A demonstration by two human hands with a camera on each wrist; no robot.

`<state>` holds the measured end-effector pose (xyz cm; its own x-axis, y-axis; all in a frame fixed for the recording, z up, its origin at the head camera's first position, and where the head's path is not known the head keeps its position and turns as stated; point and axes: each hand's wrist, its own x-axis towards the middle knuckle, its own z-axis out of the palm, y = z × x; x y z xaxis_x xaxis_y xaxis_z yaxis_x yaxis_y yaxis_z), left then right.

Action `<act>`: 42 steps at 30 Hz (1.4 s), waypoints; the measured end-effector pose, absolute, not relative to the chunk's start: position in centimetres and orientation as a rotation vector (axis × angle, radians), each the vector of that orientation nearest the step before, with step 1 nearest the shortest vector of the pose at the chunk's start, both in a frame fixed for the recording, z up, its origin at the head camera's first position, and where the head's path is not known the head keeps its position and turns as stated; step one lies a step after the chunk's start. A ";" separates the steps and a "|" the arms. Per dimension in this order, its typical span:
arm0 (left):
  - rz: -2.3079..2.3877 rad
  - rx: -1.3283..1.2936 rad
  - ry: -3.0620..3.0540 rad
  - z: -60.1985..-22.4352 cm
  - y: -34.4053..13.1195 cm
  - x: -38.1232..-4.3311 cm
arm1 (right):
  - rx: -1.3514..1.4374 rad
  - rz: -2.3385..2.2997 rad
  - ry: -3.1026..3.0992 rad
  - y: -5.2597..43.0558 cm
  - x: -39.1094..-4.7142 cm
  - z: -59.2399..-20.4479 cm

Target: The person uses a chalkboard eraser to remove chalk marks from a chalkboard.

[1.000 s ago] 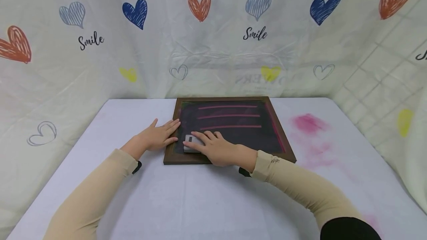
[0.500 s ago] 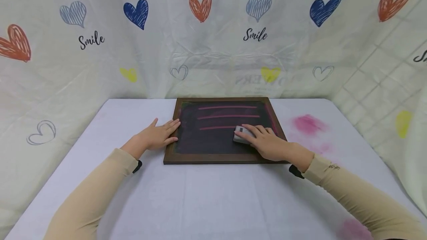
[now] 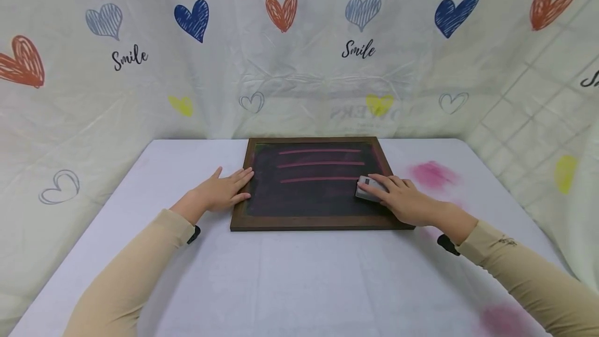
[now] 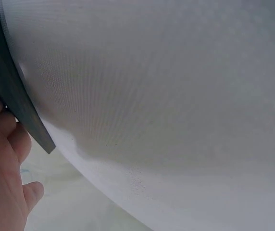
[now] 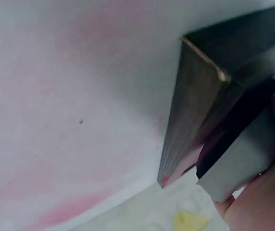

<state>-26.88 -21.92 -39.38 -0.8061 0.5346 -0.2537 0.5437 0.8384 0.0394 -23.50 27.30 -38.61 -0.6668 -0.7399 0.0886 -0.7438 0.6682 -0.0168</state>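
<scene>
A wood-framed chalkboard (image 3: 299,204) lies flat at the table's far side, with three pink lines drawn across its upper part. My right hand (image 3: 407,202) grips a grey eraser (image 3: 369,189) with a dark underside. It sits on the board's right side, near the right end of the lowest line. In the right wrist view the eraser (image 5: 248,156) is held between thumb and fingers, beside the frame's corner. With fingers spread straight, my left hand (image 3: 220,191) rests on the board's left frame edge. The left wrist view shows that hand (image 4: 5,163) touching the dark frame (image 4: 17,91).
A white cloth covers the table (image 3: 299,280). Pink smudges (image 3: 432,175) mark it to the right of the board, and another pink smudge (image 3: 505,319) is near the front right. Behind the table hangs a curtain (image 3: 304,66) printed with hearts and "Smile".
My right hand has carried the eraser rightward along the lower part of the board, from its left side to its right side. The left hand has stayed on the frame.
</scene>
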 end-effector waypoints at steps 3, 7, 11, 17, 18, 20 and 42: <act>-0.049 0.818 2.760 -39.4 -21.9 -26.8 | 1.228 0.080 -2.772 27.8 -24.0 -38.6; -0.051 0.824 2.761 -39.4 -21.9 -26.7 | 1.157 0.108 -2.777 28.6 -24.9 -38.4; -0.042 0.832 2.762 -39.3 -21.8 -26.6 | 1.115 0.108 -2.822 29.2 -25.6 -38.3; -0.053 0.835 2.757 -39.2 -21.8 -26.7 | 1.139 0.085 -2.825 29.5 -26.2 -38.3; -0.057 0.835 2.758 -39.2 -21.8 -26.7 | 1.143 0.089 -2.824 29.5 -26.3 -38.2; -0.060 0.835 2.761 -39.0 -21.8 -26.7 | 1.147 0.094 -2.830 29.4 -26.5 -38.1; -0.043 0.821 2.765 -39.1 -21.8 -26.6 | 1.138 0.131 -3.089 21.2 -28.4 -37.3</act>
